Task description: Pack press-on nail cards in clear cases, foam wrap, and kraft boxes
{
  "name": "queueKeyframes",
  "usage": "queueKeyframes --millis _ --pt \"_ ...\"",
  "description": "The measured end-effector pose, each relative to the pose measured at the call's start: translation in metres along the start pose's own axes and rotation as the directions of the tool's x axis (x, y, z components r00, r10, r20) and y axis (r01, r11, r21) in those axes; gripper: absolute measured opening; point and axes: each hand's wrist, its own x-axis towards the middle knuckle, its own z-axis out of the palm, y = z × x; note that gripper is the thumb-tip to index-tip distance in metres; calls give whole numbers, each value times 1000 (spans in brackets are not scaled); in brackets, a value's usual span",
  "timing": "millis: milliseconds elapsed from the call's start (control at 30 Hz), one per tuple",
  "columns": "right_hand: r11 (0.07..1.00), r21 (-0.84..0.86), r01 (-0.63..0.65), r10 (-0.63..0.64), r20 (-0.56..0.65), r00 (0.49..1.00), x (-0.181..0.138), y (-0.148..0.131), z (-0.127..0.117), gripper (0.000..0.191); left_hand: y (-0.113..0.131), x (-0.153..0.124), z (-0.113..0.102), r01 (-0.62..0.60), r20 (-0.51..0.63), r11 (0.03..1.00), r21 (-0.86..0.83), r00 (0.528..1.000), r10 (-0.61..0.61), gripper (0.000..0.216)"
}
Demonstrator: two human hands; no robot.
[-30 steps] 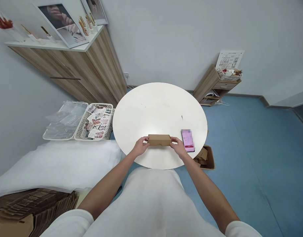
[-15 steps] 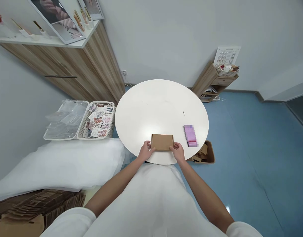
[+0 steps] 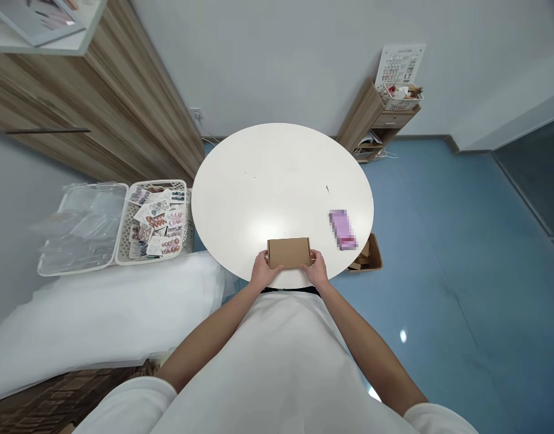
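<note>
A small, closed brown cardboard box (image 3: 289, 253) is at the near edge of the round white table (image 3: 277, 175). My left hand (image 3: 264, 270) grips its left end, thumb along the near side and fingers curled round the edge. At the other end, my right hand (image 3: 316, 269) holds the box the same way. Both hands are closed on it; some fingertips are hidden behind the box. To the right of my right hand lies a purple, pixelated item (image 3: 343, 229), its kind blurred out.
Left of the table stand a white basket of press-on nail cards (image 3: 154, 220) and a tray of clear plastic packs (image 3: 84, 226). White sheeting (image 3: 123, 313) lies nearer me. A carton of cardboard pieces (image 3: 371, 256) sits on the floor, right; a small cabinet (image 3: 362, 120) stands behind.
The view has shifted, so the table and baskets appear further left and higher. Both hands still hold the box, their fingers now wrapped closer around its ends.
</note>
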Motion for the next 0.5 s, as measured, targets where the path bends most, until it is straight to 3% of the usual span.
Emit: queueKeyframes --millis 233,500 --pt "995 60 -83 78 75 994 3 -2 -14 63 -1 -1 -3 13 -53 999 -34 998 -15 69" --pt "982 162 -101 60 238 969 16 -11 -25 45 8 1 -3 52 -79 993 -108 995 -60 50"
